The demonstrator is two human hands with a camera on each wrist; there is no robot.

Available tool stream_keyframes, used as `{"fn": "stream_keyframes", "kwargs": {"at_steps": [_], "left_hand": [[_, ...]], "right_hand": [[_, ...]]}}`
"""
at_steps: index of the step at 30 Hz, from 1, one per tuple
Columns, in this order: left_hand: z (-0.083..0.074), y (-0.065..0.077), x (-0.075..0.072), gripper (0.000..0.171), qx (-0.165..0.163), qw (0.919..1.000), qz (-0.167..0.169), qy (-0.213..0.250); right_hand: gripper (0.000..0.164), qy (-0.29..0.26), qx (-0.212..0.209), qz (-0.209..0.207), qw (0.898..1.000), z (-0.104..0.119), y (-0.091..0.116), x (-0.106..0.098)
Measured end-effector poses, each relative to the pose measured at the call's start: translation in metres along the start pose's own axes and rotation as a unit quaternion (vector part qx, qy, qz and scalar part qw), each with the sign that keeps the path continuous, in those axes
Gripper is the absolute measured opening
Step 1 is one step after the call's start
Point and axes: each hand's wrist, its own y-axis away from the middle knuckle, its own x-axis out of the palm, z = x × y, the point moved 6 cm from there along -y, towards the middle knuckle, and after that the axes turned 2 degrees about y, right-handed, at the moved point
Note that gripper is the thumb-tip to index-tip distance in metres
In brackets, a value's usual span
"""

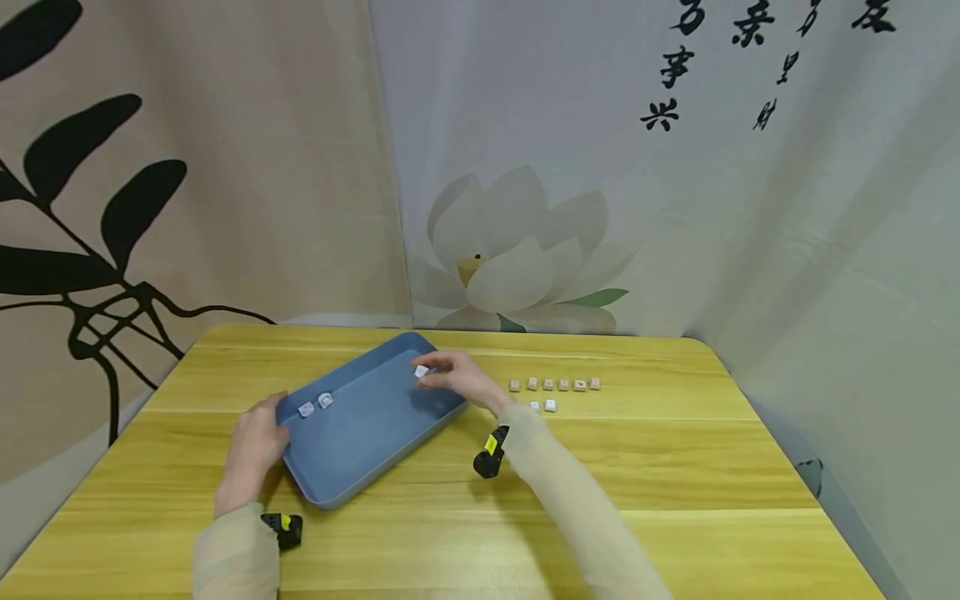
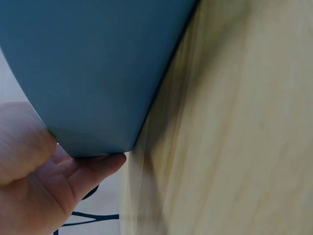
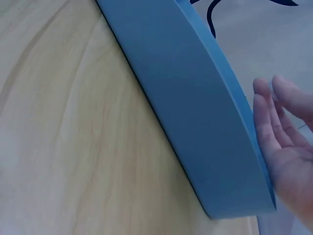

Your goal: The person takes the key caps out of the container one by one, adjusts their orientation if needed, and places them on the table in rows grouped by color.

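Observation:
A blue rectangular tray point(image 1: 360, 425) lies slanted on the table. My left hand point(image 1: 255, 442) grips its left end; in the left wrist view the fingers point(image 2: 100, 171) bend around the outside of the tray wall. Over the tray's far right part, my right hand point(image 1: 461, 379) pinches a small white square block point(image 1: 422, 372) between thumb and forefinger. That block cannot be made out in the right wrist view, where the hand point(image 3: 288, 132) shows beyond the tray wall. Two similar marked blocks point(image 1: 325, 400) lie inside the tray's left end.
Right of the tray, a row of several small blocks point(image 1: 548, 384) stands on the wooden table point(image 1: 675, 483). Two whiter blocks point(image 1: 551, 406) sit just in front of that row, one partly behind the right sleeve. A printed curtain point(image 1: 525, 167) hangs behind the table.

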Motion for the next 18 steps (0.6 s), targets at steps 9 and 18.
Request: {"fn": "stream_keyframes", "kwargs": {"at_steps": [9, 18], "left_hand": [[0.003, -0.002, 0.0, 0.057, 0.003, 1.0, -0.002, -0.001], [0.004, -0.003, 0.0, 0.057, 0.008, 1.0, -0.001, 0.003]], "right_hand": [[0.042, -0.033, -0.013, -0.009, 0.999, 0.01, 0.022, -0.014], [0.041, 0.029, -0.041, -0.025, 0.998, 0.013, 0.053, -0.035]]}}
